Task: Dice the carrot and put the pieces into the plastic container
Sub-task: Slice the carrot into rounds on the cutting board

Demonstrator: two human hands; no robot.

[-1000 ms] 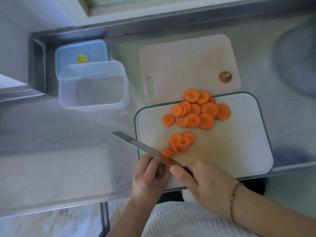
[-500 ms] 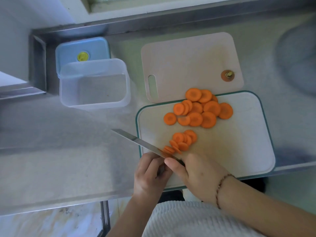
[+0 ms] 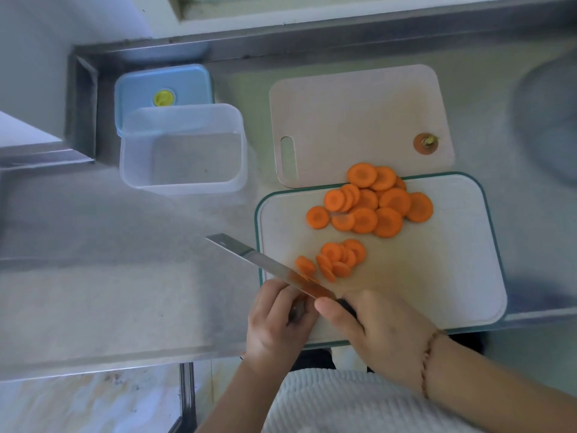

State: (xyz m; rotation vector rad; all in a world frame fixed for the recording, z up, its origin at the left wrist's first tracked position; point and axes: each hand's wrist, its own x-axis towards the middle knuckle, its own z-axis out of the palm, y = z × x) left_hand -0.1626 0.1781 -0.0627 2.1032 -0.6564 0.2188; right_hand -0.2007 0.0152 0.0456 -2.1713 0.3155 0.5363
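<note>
Several orange carrot slices (image 3: 371,204) lie piled at the far side of the white, green-rimmed cutting board (image 3: 437,276). A smaller group of slices (image 3: 337,259) lies nearer me. My right hand (image 3: 374,332) grips the dark handle of a knife (image 3: 265,264), whose blade points left and away, past the board's left edge. My left hand (image 3: 278,323) has its fingers curled just behind the blade, holding the carrot end, which is almost wholly hidden. The clear plastic container (image 3: 184,151) stands open and without contents at the upper left.
A blue lid (image 3: 162,89) with a yellow valve lies behind the container. A beige cutting board (image 3: 359,120) beyond the white one carries a carrot top (image 3: 425,143). The steel counter has a raised rim at back and left; its front edge is close to my body.
A fresh slice has dropped beside the near group. The knife and both hands have stayed at the board's near left corner.
</note>
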